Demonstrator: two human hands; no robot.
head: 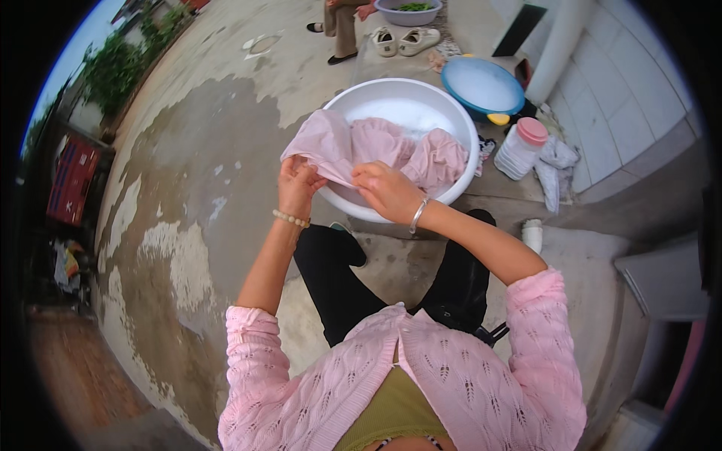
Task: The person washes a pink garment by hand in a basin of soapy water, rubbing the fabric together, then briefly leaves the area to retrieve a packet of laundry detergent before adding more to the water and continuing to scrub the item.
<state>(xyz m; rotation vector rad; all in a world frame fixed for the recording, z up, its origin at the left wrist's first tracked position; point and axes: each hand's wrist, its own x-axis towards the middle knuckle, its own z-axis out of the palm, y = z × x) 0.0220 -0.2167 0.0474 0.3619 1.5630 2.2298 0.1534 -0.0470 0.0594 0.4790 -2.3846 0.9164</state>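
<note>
A pink cloth garment [378, 141] lies partly in a large white plastic basin [469, 121], with suds behind it. My left hand [297, 183] grips the garment's edge at the basin's near left rim, and a beaded bracelet circles that wrist. Farther right along the same edge, my right hand [389, 191] pinches the fabric between thumb and fingers, a silver bangle on its wrist. Between both hands the cloth is stretched over the basin. The fingertips of each hand are partly hidden by fabric.
Beyond the basin sit a blue basin of suds [482, 84], a pair of pale shoes [417, 42] and a basin with greens [409, 14]. A clear jar with a pink lid [522, 147] stands right, near a tiled wall [615, 84]. Another person's legs [345, 34] show ahead. The concrete is wet.
</note>
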